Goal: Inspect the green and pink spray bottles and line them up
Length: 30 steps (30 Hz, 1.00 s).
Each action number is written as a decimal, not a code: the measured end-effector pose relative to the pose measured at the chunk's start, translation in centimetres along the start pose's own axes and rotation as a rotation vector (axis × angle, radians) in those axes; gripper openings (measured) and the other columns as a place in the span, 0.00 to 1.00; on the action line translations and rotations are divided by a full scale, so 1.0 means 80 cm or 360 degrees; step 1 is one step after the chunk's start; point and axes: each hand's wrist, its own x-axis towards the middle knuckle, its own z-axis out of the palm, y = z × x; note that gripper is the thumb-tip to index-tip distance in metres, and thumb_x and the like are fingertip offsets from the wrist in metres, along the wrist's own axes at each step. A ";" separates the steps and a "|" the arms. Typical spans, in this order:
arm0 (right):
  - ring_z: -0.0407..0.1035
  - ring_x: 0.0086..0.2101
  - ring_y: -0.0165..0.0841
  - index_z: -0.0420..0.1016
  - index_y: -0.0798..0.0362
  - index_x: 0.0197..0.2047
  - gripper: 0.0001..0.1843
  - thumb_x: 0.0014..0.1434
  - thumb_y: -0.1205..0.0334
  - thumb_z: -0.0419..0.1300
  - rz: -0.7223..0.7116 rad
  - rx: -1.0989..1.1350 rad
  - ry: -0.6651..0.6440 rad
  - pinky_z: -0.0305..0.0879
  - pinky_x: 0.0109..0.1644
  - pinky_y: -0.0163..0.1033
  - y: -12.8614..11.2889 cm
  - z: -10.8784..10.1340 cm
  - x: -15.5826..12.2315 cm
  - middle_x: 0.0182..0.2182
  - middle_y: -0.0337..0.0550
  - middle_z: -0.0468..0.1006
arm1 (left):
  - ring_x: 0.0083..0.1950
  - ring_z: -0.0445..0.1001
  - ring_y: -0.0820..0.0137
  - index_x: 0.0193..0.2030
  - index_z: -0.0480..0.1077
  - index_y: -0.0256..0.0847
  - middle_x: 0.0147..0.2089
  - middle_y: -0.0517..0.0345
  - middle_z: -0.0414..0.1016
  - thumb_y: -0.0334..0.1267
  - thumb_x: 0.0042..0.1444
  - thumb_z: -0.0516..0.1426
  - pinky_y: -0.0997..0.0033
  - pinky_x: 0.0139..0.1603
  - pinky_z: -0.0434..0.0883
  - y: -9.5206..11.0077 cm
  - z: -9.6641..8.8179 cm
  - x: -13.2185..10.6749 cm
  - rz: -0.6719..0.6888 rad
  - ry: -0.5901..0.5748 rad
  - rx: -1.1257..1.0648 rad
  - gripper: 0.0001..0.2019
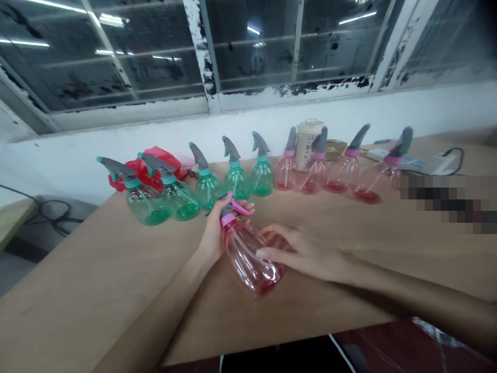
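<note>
A clear pink spray bottle with a pink collar and a grey and pink trigger head is tilted over the near middle of the table. My left hand is closed around its trigger head and neck. The fingers of my right hand wrap the right side of its body. Behind my hands stands a row of spray bottles: several green ones, such as the green spray bottle, at the left, and several pink ones, such as the pink spray bottle, at the right.
A red plastic bag lies behind the green bottles. Behind the pink ones are a beige canister and a white power strip with a cable. The wooden table meets a white wall under windows. Black cables hang at far left.
</note>
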 end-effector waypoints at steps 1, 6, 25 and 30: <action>0.72 0.38 0.39 0.67 0.49 0.52 0.30 0.52 0.39 0.57 0.0003 -0.0038 0.0007 0.69 0.42 0.45 -0.009 0.004 0.000 0.40 0.43 0.78 | 0.41 0.77 0.63 0.36 0.72 0.34 0.37 0.49 0.79 0.46 0.51 0.58 0.69 0.41 0.73 0.002 0.001 -0.001 0.0054 0.0019 0.0004 0.15; 0.71 0.42 0.46 0.64 0.51 0.54 0.42 0.40 0.35 0.63 -0.0124 -0.0266 0.0065 0.68 0.40 0.49 -0.042 0.016 0.011 0.45 0.48 0.75 | 0.45 0.76 0.64 0.37 0.72 0.36 0.38 0.52 0.79 0.46 0.50 0.59 0.68 0.44 0.72 0.011 0.008 -0.011 0.0234 0.0013 0.0025 0.14; 0.64 0.52 0.48 0.49 0.50 0.60 0.45 0.46 0.45 0.65 0.0092 -0.0474 0.1371 0.62 0.55 0.55 0.178 -0.111 -0.167 0.54 0.55 0.66 | 0.43 0.75 0.62 0.46 0.68 0.40 0.43 0.47 0.77 0.40 0.48 0.63 0.65 0.40 0.71 -0.042 0.003 -0.001 0.0002 -0.0408 0.0572 0.18; 0.64 0.52 0.51 0.52 0.52 0.58 0.43 0.45 0.44 0.64 0.0230 -0.0475 0.1591 0.62 0.53 0.50 0.209 -0.163 -0.183 0.54 0.63 0.65 | 0.36 0.77 0.65 0.41 0.70 0.39 0.35 0.51 0.78 0.41 0.49 0.62 0.70 0.33 0.71 -0.043 -0.005 0.009 -0.0011 -0.0460 0.0603 0.13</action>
